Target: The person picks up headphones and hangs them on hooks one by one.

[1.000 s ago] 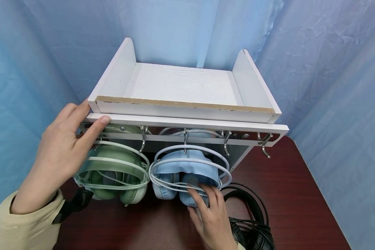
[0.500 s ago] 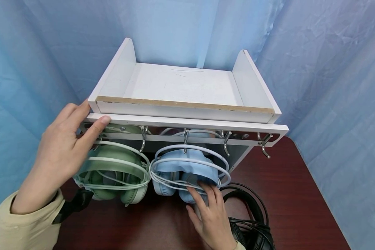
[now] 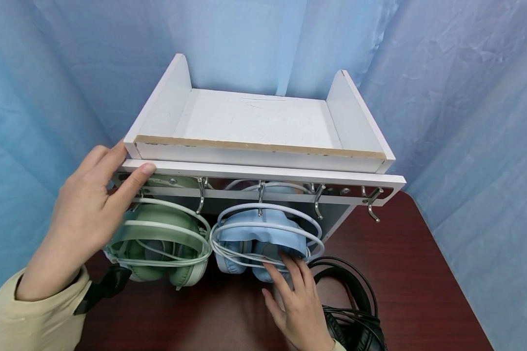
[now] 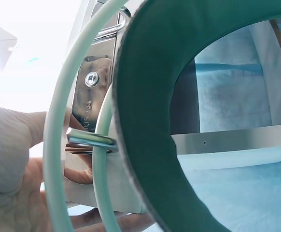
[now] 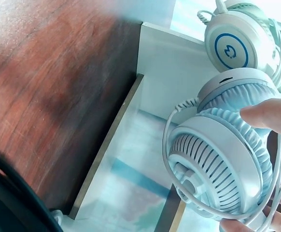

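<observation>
My left hand (image 3: 88, 195) grips the left end of the white hook rack (image 3: 263, 168), thumb along its front top edge and fingers behind. Green headphones (image 3: 151, 213) hang below this hand with pale cable loops around them. In the left wrist view the cable (image 4: 56, 154) passes by a metal hook (image 4: 90, 139). Light blue headphones (image 3: 263, 231) hang at a middle hook (image 3: 261, 197). My right hand (image 3: 296, 300) touches their cable loops and right ear cup with spread, slightly bent fingers. In the right wrist view the thumb (image 5: 266, 116) overlaps the ribbed ear cup (image 5: 205, 159).
Black headphones (image 3: 362, 292) with bundled cable lie on the dark red wooden table (image 3: 426, 273), just right of my right hand. Bare hooks (image 3: 373, 207) stick out at the rack's right end. A white open-topped shelf (image 3: 254, 117) tops the rack. Blue curtains (image 3: 465, 122) hang behind.
The blue headphones' ear cups have shifted slightly upward and back, and their cable loops a little left. My right thumb has moved slightly off the ear cup. The left hand stays still.
</observation>
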A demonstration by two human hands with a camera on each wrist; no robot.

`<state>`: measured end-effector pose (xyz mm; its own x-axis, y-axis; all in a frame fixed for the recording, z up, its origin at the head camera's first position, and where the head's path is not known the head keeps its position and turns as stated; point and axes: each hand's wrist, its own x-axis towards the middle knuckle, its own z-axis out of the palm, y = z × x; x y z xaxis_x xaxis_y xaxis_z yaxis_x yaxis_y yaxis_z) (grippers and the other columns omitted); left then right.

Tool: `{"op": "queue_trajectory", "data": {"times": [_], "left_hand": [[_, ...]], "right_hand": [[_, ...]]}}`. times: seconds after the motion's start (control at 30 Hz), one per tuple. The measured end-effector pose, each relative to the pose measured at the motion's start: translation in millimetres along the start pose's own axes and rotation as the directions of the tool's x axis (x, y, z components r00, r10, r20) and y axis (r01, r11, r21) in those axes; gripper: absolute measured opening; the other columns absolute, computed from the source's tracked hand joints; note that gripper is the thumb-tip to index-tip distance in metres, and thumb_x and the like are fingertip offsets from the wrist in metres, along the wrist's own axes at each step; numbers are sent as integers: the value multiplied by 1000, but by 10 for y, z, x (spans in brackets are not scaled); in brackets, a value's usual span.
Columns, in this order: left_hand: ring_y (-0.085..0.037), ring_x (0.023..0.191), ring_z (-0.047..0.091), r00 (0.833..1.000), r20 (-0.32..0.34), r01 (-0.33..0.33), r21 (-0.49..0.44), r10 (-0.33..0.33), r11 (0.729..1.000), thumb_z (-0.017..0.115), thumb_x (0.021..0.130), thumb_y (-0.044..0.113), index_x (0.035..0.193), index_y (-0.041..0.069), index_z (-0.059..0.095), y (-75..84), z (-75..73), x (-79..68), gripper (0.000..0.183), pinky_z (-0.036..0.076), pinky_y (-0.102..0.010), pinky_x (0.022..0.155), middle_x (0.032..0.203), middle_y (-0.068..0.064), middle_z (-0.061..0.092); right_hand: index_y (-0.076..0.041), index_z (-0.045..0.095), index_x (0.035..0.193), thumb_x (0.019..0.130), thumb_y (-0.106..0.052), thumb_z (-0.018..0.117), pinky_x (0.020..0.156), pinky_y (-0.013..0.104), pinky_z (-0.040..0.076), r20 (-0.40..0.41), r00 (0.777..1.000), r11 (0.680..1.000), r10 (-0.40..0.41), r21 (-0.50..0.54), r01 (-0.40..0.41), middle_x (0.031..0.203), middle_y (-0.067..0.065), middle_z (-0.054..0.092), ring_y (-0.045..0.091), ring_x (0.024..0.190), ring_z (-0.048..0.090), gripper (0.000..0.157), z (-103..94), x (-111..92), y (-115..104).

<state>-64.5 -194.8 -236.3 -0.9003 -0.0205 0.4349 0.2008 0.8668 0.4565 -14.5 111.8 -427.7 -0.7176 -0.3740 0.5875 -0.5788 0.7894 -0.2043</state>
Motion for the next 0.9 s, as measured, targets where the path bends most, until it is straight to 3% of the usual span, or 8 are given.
{"op": "queue_trajectory", "data": {"times": [0.3, 0.73, 0.9], "left_hand": [[-20, 66, 34, 1000, 5, 6, 2, -6, 1000, 47, 96, 38, 138, 15, 44, 0, 9, 2, 48, 23, -30, 53, 100, -13, 48], [-20, 67, 35, 1000, 3, 6, -3, -6, 1000, 47, 96, 38, 139, 18, 43, -7, 17, 1, 48, 24, -30, 55, 100, -13, 48], [-21, 68, 36, 1000, 10, 12, -3, -12, 1000, 47, 96, 38, 140, 18, 42, -11, 11, -1, 48, 25, -30, 56, 104, -14, 49]], "right_hand": [[-21, 51, 133, 93, -41, 47, 86, 49, 44, -12, 1000, 1000, 5, 0, -5, 133, 13, 48, 32, 120, 43, 44, -26, 0, 11], [-21, 52, 133, 94, -39, 46, 97, 38, 31, -18, 1000, 1000, 13, -11, -13, 136, 13, 47, 31, 124, 42, 43, -45, -3, 29], [-22, 52, 133, 94, -39, 46, 97, 38, 33, -16, 999, 999, 29, -15, -29, 138, 11, 46, 30, 128, 41, 42, -60, -12, 24]]}}
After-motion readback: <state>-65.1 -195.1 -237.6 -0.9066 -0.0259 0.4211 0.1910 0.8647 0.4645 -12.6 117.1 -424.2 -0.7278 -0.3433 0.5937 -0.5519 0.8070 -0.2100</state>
